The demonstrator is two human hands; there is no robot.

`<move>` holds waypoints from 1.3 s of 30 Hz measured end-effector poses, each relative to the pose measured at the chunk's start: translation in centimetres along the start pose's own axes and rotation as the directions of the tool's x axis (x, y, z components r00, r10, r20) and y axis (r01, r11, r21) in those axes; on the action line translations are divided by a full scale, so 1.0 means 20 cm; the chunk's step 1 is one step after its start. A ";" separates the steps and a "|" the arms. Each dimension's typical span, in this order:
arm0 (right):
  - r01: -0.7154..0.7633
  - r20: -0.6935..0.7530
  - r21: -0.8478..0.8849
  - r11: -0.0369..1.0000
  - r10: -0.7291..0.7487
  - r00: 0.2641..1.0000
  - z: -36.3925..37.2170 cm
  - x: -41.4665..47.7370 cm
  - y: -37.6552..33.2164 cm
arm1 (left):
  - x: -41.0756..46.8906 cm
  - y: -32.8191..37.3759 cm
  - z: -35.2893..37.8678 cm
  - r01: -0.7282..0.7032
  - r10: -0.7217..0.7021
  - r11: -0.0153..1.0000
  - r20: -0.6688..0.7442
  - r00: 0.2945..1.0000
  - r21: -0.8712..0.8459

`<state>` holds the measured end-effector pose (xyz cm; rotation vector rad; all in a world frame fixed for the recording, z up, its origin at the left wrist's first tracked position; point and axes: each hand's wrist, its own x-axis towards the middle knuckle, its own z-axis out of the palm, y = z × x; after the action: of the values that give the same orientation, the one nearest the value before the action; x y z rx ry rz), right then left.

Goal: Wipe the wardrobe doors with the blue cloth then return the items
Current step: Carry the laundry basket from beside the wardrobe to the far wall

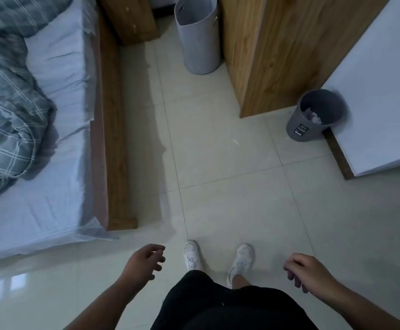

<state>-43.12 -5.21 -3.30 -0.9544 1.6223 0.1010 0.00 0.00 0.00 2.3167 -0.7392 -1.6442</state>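
The wooden wardrobe (272,55) stands at the upper right, its side and front panels reaching down to the floor. No blue cloth shows anywhere in the view. My left hand (144,260) hangs low at the bottom centre-left, fingers loosely spread and holding nothing. My right hand (306,272) hangs at the bottom right, fingers curled downward but apart, also holding nothing. Both hands are far from the wardrobe, above the pale tiled floor.
A bed (39,129) with a plaid duvet and wooden frame fills the left. A tall grey basket (200,41) stands by the wardrobe, a dark waste bin (313,115) beside a white wall (379,91). My white shoes (218,258) are on the tiles.
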 end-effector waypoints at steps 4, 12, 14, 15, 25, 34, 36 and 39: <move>0.089 -0.007 -0.102 0.991 -0.090 0.996 -0.14 0.14 -0.25 | -0.03 -0.04 -0.02 0.046 -0.050 0.997 -0.070 0.996 -0.067; 0.254 -0.016 -0.182 0.950 -0.261 0.965 -0.24 0.46 -1.06 | 0.14 -0.05 -0.14 0.146 -0.159 0.975 -0.073 0.985 -0.166; 0.258 -0.026 -0.162 0.952 -0.266 0.964 -0.25 0.53 -1.22 | 0.26 0.02 -0.22 0.137 -0.152 0.974 -0.072 0.986 -0.181; 0.250 -0.035 -0.147 0.957 -0.258 0.965 -0.25 0.56 -1.29 | 0.33 0.07 -0.27 0.127 -0.142 0.975 -0.071 0.987 -0.183; 0.015 -0.154 -0.095 0.995 -0.029 0.988 -0.32 0.68 -1.45 | 0.97 0.91 -0.84 -0.103 0.104 0.995 0.044 0.994 -0.013; -0.150 -0.075 -0.175 0.973 0.139 0.987 -0.58 0.99 -1.49 | 1.49 1.68 -1.17 -0.247 0.247 0.969 -0.007 0.969 0.023; -0.149 -0.043 -0.198 0.969 0.143 0.989 -0.67 1.14 -1.61 | 1.57 1.78 -1.21 -0.237 0.237 0.971 -0.027 0.971 0.019; -0.113 -0.004 -0.239 0.964 0.116 0.993 -0.79 1.36 -1.87 | 1.63 1.87 -1.25 -0.177 0.178 0.984 -0.061 0.982 0.025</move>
<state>-31.43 -52.61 -5.89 -1.0396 1.6810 0.3884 20.94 -51.41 -1.41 2.2314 -0.9218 -1.4870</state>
